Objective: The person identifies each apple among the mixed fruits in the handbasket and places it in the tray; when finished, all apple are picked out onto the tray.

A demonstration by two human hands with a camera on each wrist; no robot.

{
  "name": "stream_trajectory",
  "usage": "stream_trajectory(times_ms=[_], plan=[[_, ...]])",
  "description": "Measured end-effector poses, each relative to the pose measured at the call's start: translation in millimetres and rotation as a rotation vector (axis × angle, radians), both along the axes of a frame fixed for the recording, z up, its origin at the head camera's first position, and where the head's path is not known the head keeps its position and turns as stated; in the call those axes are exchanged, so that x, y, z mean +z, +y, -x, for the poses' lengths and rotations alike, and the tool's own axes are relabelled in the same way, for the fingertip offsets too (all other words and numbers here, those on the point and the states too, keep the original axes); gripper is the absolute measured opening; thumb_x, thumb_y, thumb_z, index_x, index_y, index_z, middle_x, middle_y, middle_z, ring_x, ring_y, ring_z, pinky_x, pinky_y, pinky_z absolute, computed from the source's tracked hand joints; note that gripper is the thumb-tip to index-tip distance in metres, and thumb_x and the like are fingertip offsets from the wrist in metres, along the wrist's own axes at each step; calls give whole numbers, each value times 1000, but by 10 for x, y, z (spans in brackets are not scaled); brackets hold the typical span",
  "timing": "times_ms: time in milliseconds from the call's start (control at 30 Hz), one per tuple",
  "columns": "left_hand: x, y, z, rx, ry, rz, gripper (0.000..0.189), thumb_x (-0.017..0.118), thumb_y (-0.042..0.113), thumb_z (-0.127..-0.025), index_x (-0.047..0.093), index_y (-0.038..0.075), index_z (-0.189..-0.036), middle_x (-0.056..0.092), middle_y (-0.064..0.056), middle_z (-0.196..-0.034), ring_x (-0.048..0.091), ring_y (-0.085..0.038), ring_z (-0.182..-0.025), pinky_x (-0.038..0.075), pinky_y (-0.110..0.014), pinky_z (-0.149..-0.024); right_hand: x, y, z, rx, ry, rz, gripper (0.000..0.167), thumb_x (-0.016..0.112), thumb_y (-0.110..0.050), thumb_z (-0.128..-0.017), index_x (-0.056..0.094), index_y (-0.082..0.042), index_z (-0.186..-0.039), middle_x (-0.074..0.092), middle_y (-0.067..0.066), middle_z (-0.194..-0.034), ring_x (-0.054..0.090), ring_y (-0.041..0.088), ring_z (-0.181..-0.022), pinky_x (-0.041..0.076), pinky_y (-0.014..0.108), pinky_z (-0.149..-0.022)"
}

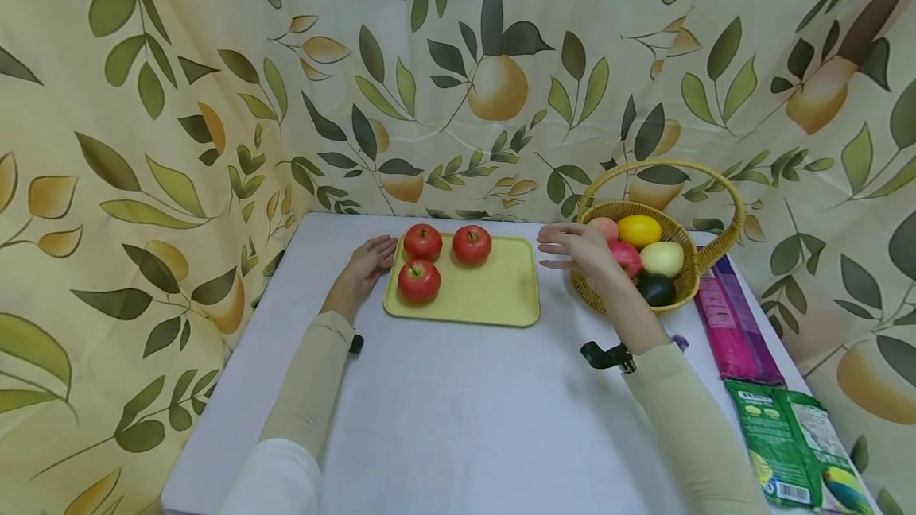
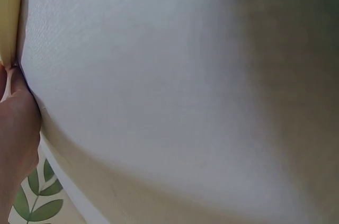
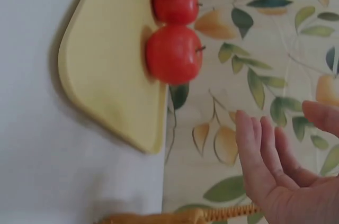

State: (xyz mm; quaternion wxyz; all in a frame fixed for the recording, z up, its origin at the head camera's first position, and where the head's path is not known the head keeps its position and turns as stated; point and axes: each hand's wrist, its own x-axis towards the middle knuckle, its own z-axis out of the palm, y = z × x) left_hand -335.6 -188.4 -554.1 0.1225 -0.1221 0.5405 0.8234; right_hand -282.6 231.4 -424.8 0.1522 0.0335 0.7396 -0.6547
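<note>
A yellow tray (image 1: 487,284) lies on the table with three red apples on its left half: one at the back left (image 1: 423,242), one in front of it (image 1: 418,281) and one at the back middle (image 1: 471,245). My left hand (image 1: 366,267) rests at the tray's left edge, its fingers extended and touching or nearly touching the rim. In the left wrist view only part of that hand (image 2: 18,134) shows beside the tray's edge. My right hand (image 1: 583,251) hovers between the tray and the wicker basket (image 1: 687,284), fingers extended, holding nothing.
The basket holds a yellow lemon-like fruit (image 1: 639,230), a pale green fruit (image 1: 661,259), a dark green fruit (image 1: 656,290) and reddish fruit. Its tall handle (image 1: 733,221) arches above. A pink-purple packet (image 1: 737,324) and a green packet (image 1: 794,443) lie along the table's right edge.
</note>
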Motion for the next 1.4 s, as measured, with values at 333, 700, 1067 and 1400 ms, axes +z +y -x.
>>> stream_trajectory(times_ms=[333, 700, 1067, 1400], plan=[[-26, -20, -43, 0, 20, 0, 81, 37, -32, -89, 26, 0, -163, 32, -17, -168, 31, -24, -155, 52, -21, -94, 93, 445, 9, -45, 10, -2, 47, 69, -27, -102, 56, -1, -138, 73, -1, -112, 73, 12, -100, 59, 42, -97], [57, 11, -44, -16, 19, -4, 82, 38, -33, -89, 26, -1, -163, 31, -18, -168, 31, -26, -155, 39, -34, -120, 182, 913, 53, -112, -15, 10, 56, 72, -27, -101, 51, 1, -145, 74, -12, -98, 74, 7, -94, 63, 32, -86], [52, 16, -42, -16, 3, -30, 82, 37, -34, -89, 23, -1, -163, 30, -19, -168, 30, -27, -156, 36, -35, -121, 20, 1259, 68, -174, 32, -109, 44, 72, -25, -100, 55, -8, -137, 64, -15, -107, 69, 2, -99, 57, 30, -100], [45, -1, -20, -1, 10, -13, 81, 40, -33, -89, 26, -1, -162, 32, -19, -168, 32, -27, -155, 37, -36, -121, -102, 1384, 105, -53, 27, -361, 80, 69, -32, -102, 27, -5, -164, 39, 21, -163, 55, 12, -117, 55, 48, -106]])
